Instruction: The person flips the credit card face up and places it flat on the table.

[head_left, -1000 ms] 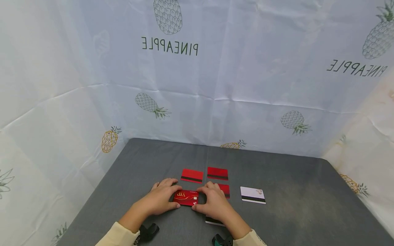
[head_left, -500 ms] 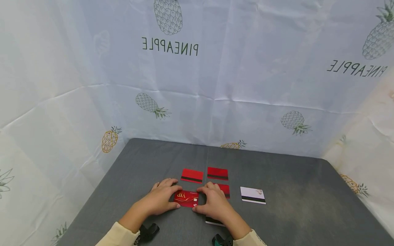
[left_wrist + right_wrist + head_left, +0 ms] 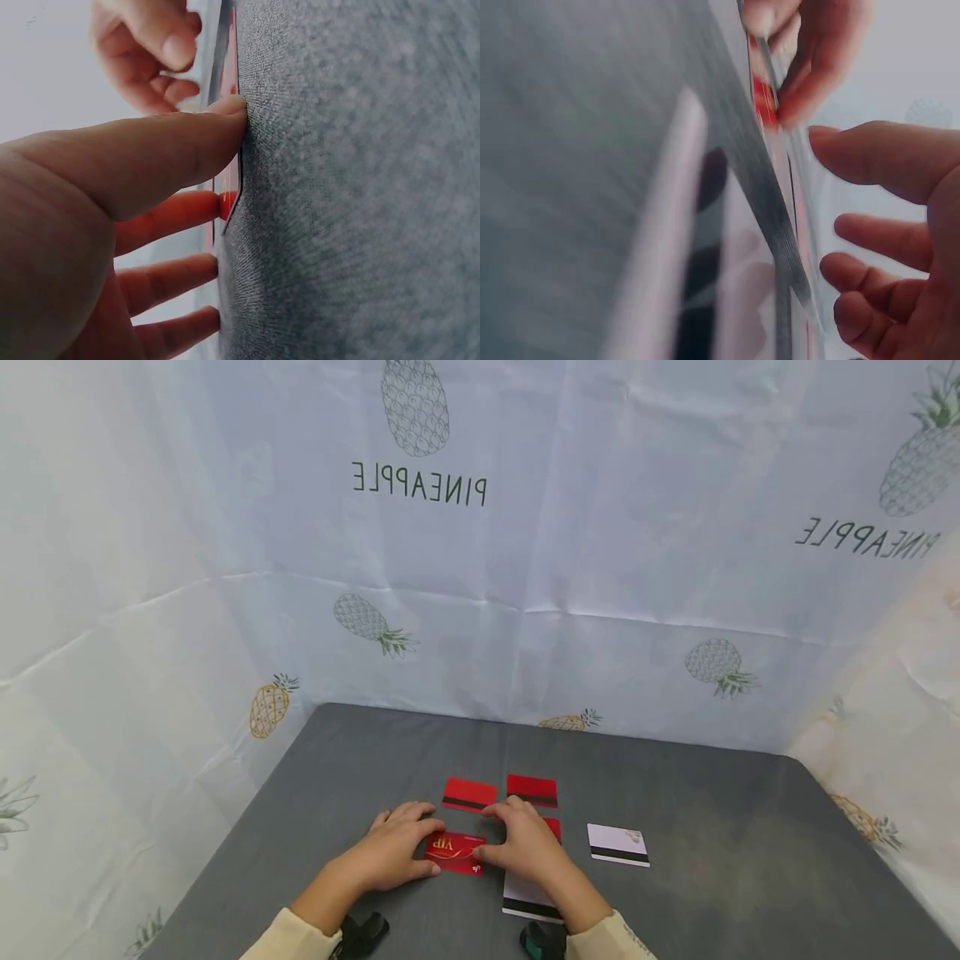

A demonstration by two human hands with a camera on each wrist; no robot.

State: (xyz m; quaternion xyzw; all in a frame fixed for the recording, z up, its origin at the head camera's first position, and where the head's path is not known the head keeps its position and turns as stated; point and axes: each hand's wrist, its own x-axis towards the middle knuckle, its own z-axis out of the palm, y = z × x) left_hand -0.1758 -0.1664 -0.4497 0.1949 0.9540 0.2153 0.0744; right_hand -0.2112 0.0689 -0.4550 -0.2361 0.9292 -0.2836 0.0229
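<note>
A red card with gold lettering (image 3: 456,853) lies face up on the grey table. My left hand (image 3: 393,852) holds its left end, thumb at the near edge and index finger at the far edge. In the left wrist view that thumb presses the rim of the red card (image 3: 231,204). My right hand (image 3: 527,852) hovers over the card's right end, fingers loosely bent and apart, with nothing in them. Its thumb stands off the table in the right wrist view. Beneath my right hand is a white card with a black stripe (image 3: 523,891), partly covered by the wrist.
Two red striped cards, one at left (image 3: 469,792) and one at right (image 3: 532,787), lie farther back. Another red card (image 3: 554,827) is mostly hidden by my right hand. A white striped card (image 3: 618,842) lies to the right. A pineapple-print curtain (image 3: 517,660) hangs behind the table (image 3: 735,860).
My right hand has let go of the red card's right end and risen off it, uncovering more of the white card below. My left hand stays on the card. The head view has tilted slightly.
</note>
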